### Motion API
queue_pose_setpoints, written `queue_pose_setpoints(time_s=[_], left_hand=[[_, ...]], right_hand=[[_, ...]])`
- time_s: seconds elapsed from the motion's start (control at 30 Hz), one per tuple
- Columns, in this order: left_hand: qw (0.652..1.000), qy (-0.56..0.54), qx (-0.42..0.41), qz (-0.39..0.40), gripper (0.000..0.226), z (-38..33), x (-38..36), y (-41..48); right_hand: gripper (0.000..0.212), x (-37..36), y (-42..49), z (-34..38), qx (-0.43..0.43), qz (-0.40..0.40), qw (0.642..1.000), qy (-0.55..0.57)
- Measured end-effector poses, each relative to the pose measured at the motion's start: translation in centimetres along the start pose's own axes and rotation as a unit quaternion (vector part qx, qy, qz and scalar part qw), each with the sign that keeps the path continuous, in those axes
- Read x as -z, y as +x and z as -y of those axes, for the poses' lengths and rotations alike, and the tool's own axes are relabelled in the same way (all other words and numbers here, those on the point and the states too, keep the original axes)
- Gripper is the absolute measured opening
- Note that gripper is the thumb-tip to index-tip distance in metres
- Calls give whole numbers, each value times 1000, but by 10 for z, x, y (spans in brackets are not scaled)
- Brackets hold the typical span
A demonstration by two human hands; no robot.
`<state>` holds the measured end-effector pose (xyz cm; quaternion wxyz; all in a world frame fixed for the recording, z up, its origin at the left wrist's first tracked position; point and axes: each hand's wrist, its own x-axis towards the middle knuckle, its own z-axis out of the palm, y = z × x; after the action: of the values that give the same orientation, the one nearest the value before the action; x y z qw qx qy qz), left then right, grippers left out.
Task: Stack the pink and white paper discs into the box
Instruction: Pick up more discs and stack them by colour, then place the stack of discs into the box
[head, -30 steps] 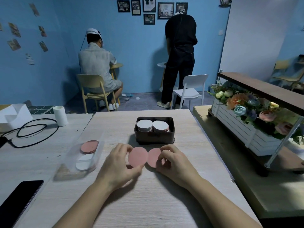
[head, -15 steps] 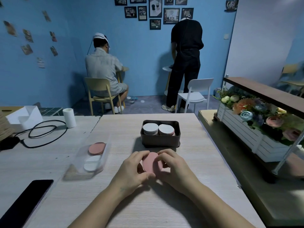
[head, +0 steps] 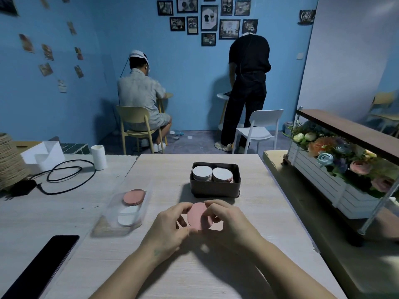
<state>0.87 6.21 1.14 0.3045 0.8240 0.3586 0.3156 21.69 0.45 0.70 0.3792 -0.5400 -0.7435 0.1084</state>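
- The left hand (head: 170,225) and right hand (head: 228,221) meet over the middle of the surface (head: 168,169), on the near side of the box (head: 214,187).
- Between them they hold a pink disc (head: 199,215), its face tilted up toward the camera; whether more discs lie behind it cannot be told.
- Left grip: thumb and fingers curled round the disc's left rim, pinching it.
- Right grip: fingers curled over the disc's top and right rim, the thumb hidden behind them; it is closed on the disc too.
- The disc is just short of the box's near wall, apart from it and lifted off the surface.
- The box stands toward the far edge, about midway between the left and right edges. It holds two stacks side by side, each topped by white discs (head: 202,172); pink rims show low in the right stack.
- A clear tray (head: 108,219) lies along the left edge, with spare pink discs (head: 133,196) at its far end and spare white ones (head: 128,215) nearer.
- A phone (head: 43,262) lies beyond the left edge, at the near corner; a cable (head: 64,175) loops farther back.
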Motion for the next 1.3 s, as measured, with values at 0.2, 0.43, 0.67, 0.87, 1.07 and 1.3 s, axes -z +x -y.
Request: queue_pose_setpoints(time_s=[0.2, 0.43, 0.67, 0.87, 1.07, 1.3], left_hand=[[999, 1, -31, -25, 52, -22, 9, 61], [996, 84, -37, 2, 27, -28, 4, 163], [983, 177, -20, 35, 27, -7, -16, 213], [974, 220, -24, 43, 30, 4, -27, 220], [961, 259, -45, 86, 29, 2, -25, 218], [986, 155, -45, 38, 17, -1, -16, 207]], right_hand=[[24, 49, 39, -9, -16, -14, 1000, -16], [26, 90, 101, -51, -98, -16, 990, -103], [18, 86, 127, -87, -101, 29, 977, -187], [39, 78, 129, -105, -106, 75, 961, -243], [57, 80, 129, -101, -117, 105, 947, -281], [30, 83, 128, -89, -121, 96, 947, -282]])
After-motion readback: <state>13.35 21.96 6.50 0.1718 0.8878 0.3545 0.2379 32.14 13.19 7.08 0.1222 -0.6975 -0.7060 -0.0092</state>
